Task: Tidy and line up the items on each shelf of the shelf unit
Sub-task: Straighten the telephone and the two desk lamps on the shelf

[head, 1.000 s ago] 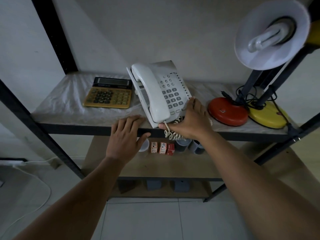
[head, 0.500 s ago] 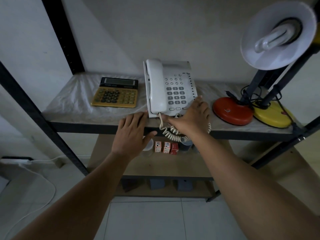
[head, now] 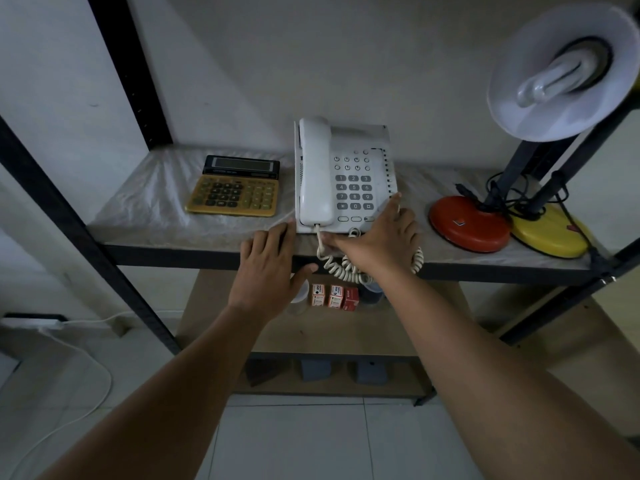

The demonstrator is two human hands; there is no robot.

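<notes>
While both flat hands touch the phone [head: 346, 178], left hand [head: 268, 268] and right hand [head: 377, 239] grasping nothing, coiled cord [head: 346, 268] overhanging shelf edge [head: 194, 252], calculator [head: 235, 187] just beside.

left hand [head: 268, 268] | right hand [head: 382, 242] | both forearms bare, no sleeves, rings or watch visible

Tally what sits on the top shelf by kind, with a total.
Calculator: 1
Corded telephone: 1
Desk lamps, by base, red base and yellow base: 2
Total: 4
</notes>
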